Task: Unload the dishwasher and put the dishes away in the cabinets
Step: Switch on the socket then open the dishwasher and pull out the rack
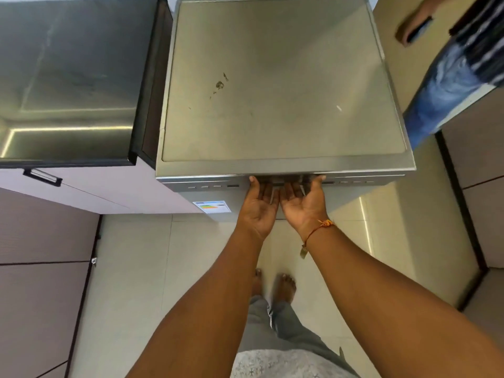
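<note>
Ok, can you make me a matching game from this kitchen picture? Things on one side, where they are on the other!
Things:
1. energy label
2. orange thread bracelet
3. dark phone
4. brown stain

Places:
A. on the wrist of the right hand
B. on top of the dishwasher
C. on the dishwasher's front
D. in another person's hand

Pairs: 1-C, 2-A, 3-D, 4-B

Fingers (266,188) partly hidden inside dishwasher handle (286,179)

The sticker (212,206) on the dishwasher (272,77) is too blurred to read.
</note>
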The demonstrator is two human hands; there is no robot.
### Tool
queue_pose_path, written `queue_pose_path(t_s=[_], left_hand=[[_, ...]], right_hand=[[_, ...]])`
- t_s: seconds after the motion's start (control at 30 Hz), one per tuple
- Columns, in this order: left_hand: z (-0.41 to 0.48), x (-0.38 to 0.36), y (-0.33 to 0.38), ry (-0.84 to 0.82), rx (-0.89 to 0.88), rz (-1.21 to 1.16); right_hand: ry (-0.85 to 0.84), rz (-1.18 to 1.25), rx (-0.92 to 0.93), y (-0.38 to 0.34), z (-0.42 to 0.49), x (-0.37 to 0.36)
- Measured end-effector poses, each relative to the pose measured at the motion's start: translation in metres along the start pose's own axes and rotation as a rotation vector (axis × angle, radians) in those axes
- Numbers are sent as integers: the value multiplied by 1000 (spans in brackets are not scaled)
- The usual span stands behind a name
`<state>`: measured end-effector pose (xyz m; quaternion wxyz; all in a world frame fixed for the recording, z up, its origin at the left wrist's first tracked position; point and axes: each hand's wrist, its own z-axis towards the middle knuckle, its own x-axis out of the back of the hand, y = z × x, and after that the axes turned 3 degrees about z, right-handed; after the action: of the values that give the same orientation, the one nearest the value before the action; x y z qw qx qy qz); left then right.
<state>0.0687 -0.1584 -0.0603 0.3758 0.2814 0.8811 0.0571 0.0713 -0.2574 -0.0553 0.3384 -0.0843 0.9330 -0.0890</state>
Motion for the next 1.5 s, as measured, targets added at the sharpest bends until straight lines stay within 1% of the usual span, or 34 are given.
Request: queue_pose_path(t_s=[0.2,0.4,0.47,0.57,0.67,0.73,0.77,0.8,0.83,0.87,0.9,0.97,1.0,1.03,1.07,1.1,1.13,1.17,1.23,1.27,1.3,1.33,1.37,1.43,1.5], left_hand=[[7,2,-3,-1,-26,18],[10,3,-4,57,-49,85],[10,5,-5,85,-25,79],[2,13,-14,123,42,52],[-15,33,-22,158,71,107],[-24,50,-21,152,85,169],[-29,58,-22,139,94,211],[-34,64,-23,130,94,248],[-40,67,-24,132,87,275],[-46,70,-26,142,77,287],[-51,72,-28,151,68,304],[-62,75,-30,171,67,385],[-69,75,-32,200,75,466],[-76,76,-34,246,87,583],[-85,76,-36,294,66,734],[-94,76,-36,304,-27,899],[-101,76,-34,255,-201,1078],[-105,76,-28,163,-430,1292],[-98,80,-11,-11,-888,1810],[-87,84,0,-64,-1032,2039],[-75,86,10,-82,-1063,2220],[-65,89,19,-87,-1000,2353],[-57,93,27,-93,-902,2446],[-48,106,34,-119,-779,2534],[-51,118,31,-142,-737,2553]], right_hand=[[-22,-51,12,2,9,6],[22,-88,40,4,14,8],[50,-107,47,5,13,10],[63,-207,47,9,1,21],[119,-385,7,5,-23,40],[157,-594,-15,-3,-42,48],[192,-756,-6,-6,-52,50],[235,-935,34,-9,-60,53],[267,-1113,114,-10,-70,57],[269,-1307,240,-11,-75,63],[229,-1512,408,-12,-79,70],[94,-1866,779,-15,-77,81],[15,-1985,941,-16,-71,83],[-66,-2086,1043,-18,-64,83],[-138,-2191,1087,-19,-54,83],[-192,-2308,1071,-20,-46,83],[-221,-2419,1023,-23,-40,82],[-230,-2508,959,-25,-36,83],[-229,-2590,893,-28,-31,88],[-226,-2607,894,-28,-33,90],[-221,-2623,897,-27,-34,90],[-220,-2639,890,-27,-36,89],[-218,-2654,866,-26,-39,90],[-220,-2678,811,-26,-45,94],[-233,-2705,781,-25,-51,103]])
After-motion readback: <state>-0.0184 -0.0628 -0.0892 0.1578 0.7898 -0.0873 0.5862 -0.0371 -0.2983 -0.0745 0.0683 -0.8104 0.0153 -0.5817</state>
